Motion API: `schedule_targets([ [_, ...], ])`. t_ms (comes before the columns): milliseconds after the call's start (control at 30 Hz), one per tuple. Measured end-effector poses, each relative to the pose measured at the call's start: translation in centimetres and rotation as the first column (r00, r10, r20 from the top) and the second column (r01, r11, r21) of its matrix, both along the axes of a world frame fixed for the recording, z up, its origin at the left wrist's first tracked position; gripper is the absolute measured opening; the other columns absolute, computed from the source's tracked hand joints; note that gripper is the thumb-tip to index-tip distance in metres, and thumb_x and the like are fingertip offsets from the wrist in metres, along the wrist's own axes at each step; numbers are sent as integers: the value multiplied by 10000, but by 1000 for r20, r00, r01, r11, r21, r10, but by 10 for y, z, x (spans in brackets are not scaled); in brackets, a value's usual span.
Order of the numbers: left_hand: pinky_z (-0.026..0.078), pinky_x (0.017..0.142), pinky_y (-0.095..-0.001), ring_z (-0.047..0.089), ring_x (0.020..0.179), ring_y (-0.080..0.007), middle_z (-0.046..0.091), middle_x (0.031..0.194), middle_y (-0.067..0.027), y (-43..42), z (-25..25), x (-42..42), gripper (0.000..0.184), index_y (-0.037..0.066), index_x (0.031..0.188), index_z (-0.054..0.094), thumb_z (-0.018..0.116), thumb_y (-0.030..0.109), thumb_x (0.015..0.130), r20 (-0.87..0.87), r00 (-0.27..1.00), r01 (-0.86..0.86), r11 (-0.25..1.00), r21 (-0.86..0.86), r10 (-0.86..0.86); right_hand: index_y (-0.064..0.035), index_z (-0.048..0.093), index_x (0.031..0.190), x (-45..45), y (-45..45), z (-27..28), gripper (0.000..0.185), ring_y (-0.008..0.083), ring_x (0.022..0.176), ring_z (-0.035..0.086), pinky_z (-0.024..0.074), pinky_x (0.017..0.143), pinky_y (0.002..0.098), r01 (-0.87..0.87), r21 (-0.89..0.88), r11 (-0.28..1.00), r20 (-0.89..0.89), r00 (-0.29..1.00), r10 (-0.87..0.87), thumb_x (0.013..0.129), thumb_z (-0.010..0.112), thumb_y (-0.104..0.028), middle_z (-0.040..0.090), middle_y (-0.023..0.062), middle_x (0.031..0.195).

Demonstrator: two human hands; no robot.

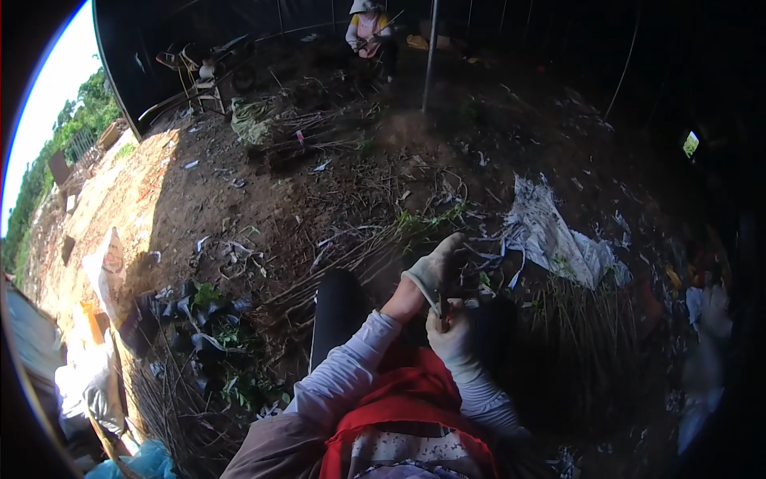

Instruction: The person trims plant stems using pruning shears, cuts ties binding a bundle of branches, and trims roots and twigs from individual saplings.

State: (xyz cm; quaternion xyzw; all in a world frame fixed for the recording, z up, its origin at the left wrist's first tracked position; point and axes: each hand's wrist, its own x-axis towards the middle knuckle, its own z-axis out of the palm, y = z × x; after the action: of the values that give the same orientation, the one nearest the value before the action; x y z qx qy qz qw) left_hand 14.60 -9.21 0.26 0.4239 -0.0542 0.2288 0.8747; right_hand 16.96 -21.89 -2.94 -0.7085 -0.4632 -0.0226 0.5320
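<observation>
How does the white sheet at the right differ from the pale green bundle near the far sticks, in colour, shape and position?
The white sheet is whitish; the green bundle is pale green. The sheet lies mostly spread out, narrowing towards a point at the top, while the bundle is crumpled into a heap. The sheet is closer to the wearer; the bundle lies farther away. Both rest in the shade on the littered ground.

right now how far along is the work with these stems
Possibly done: the stems at right, laid roughly side by side. In hand: something thin in the right hand, by the left hand, too unclear to name. Apparently left: tangled stems ahead, leafy pile.
</observation>
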Motion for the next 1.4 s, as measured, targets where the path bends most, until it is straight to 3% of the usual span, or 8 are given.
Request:
schedule_targets([
  [200, 514, 657, -289, 662, 719, -212, 681, 964, -74, 20, 3, -6, 365, 20, 1182, 543, 569, 65, 820, 64, 812, -251, 247, 936, 581, -43, 514, 804, -8, 10, 16, 229, 310, 564, 558, 435, 512, 384, -156, 12, 988, 262, 954, 147, 680, 705, -70, 526, 119, 623],
  [433, 486, 842, -278, 606, 1014, -227, 588, 1166, -145, 28, 18, -2, 417, -13, 1291, 431, 492, 98, 893, -135, 981, 71, 900, -430, -142, -72, 522, 843, -17, 17, 17, 269, 327, 620, 586, 448, 554, 423, -161, -74, 984, 159, 972, 171, 681, 723, -145, 558, 111, 661],
  [500, 462, 896, -341, 552, 1098, -283, 542, 1215, -189, 22, 35, -19, 421, -27, 1310, 382, 426, 175, 943, -141, 944, -240, 915, 324, 297, -72, 520, 846, -16, 15, 14, 260, 327, 625, 585, 447, 557, 424, -173, -79, 982, 148, 972, 183, 687, 714, -142, 561, 114, 673],
  [533, 454, 908, -356, 537, 1116, -293, 528, 1231, -196, 19, 39, -18, 429, -25, 1312, 375, 396, 216, 957, -65, 997, -63, 941, -332, 44, -72, 520, 847, -16, 15, 12, 256, 327, 628, 584, 447, 559, 425, -178, -78, 981, 145, 972, 188, 689, 710, -141, 562, 115, 679],
  [867, 354, 999, -344, 499, 1149, -234, 572, 1168, -150, 32, 14, -17, 400, 2, 1197, 516, 366, 275, 946, -137, 939, -343, 858, -383, 314, -81, 533, 852, -19, 24, -2, 278, 308, 627, 593, 461, 569, 408, -214, -135, 967, 159, 959, 235, 665, 731, -139, 577, 97, 679],
  [1000, 384, 965, -354, 518, 1112, -258, 600, 1103, -133, 31, 41, -32, 345, 20, 1074, 603, 608, 144, 752, -149, 411, -263, 273, 925, 899, -71, 524, 855, -23, 24, -2, 257, 328, 626, 579, 452, 571, 397, -261, -62, 963, -18, 965, 260, 683, 710, -110, 562, 119, 687],
  [1133, 343, 1024, -379, 454, 1182, -276, 443, 1322, -156, 47, 4, -22, 522, 56, 1363, 338, 449, 321, 928, -61, 966, -256, 909, -329, 250, -79, 514, 838, -28, 27, -4, 227, 364, 619, 586, 450, 545, 435, -269, -38, 962, -35, 963, 267, 713, 691, -147, 565, 140, 644],
  [1400, 209, 1096, -449, 270, 1337, -280, 274, 1458, -114, 46, 3, -42, 630, 96, 1403, 281, 351, 492, 919, -87, 918, -358, 716, -600, 386, -71, 486, 775, -46, 20, 7, 147, 169, 513, 479, 383, 494, 297, -401, -72, 913, -143, 910, 389, 737, 614, -10, 477, 52, 604],
])
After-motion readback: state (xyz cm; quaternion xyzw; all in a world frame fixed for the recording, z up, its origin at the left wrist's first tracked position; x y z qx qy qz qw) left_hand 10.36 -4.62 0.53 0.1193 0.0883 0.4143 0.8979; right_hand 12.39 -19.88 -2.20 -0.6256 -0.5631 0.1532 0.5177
